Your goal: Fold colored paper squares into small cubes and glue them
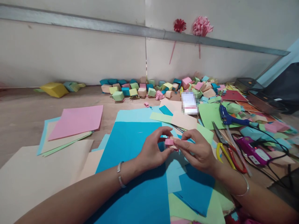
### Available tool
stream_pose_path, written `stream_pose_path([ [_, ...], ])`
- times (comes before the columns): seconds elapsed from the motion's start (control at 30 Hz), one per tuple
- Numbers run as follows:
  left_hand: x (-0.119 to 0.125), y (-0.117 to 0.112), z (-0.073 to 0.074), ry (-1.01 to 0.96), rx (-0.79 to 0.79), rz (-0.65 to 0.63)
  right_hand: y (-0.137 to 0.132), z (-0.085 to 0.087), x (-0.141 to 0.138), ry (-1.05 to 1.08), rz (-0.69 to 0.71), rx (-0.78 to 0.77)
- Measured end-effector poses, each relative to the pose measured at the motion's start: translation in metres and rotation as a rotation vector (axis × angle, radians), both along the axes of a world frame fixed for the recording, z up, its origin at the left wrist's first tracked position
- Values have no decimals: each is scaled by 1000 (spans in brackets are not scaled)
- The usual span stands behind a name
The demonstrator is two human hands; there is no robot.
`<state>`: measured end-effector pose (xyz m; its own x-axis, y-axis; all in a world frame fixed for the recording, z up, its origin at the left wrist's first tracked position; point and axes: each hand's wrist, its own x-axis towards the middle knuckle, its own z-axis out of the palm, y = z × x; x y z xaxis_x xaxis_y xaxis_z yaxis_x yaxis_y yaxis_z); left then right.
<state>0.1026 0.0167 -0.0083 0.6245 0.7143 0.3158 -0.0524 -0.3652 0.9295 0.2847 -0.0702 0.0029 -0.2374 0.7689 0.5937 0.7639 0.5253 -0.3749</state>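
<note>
A small folded paper piece (169, 142), pink and peach, is held between both hands above the middle of the work surface. My left hand (157, 146) is closed on its left side, thumb below and fingers above. From the right, my right hand (196, 148) pinches the same piece, its fingertips hiding part of it. Beneath the hands lie a large blue paper sheet (130, 146) and a light blue sheet (174, 177). Behind the fingers, a thin metal tool is partly visible, too covered to name.
Small paper boxes (125, 91) line the wall. At right lie scissors (225, 146), a blue glue gun (230, 118) and a purple power strip (253, 151) with cables. A bright phone (189, 103) lies behind the hands. Pink paper (77, 121) tops a stack at left.
</note>
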Motion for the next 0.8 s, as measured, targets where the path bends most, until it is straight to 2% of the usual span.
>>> stream_pose_path([
  [0.17, 0, -1, 3, -6, 4, 18, -1, -1, 0, -32, -26, -29],
  [0.43, 0, -1, -1, 5, 37, 21, 0, 0, -1, -92, -35, -23],
  [0.57, 0, -2, -4, 16, 127, 5, 0, -1, -7, 104, -75, -40],
  [0.67, -1, -2, -5, 27, 283, -9, 1, -4, -12, 297, -154, -89],
  [0.8, -3, -1, -3, -19, 518, -50, 2, -8, -15, 514, -135, -289],
])
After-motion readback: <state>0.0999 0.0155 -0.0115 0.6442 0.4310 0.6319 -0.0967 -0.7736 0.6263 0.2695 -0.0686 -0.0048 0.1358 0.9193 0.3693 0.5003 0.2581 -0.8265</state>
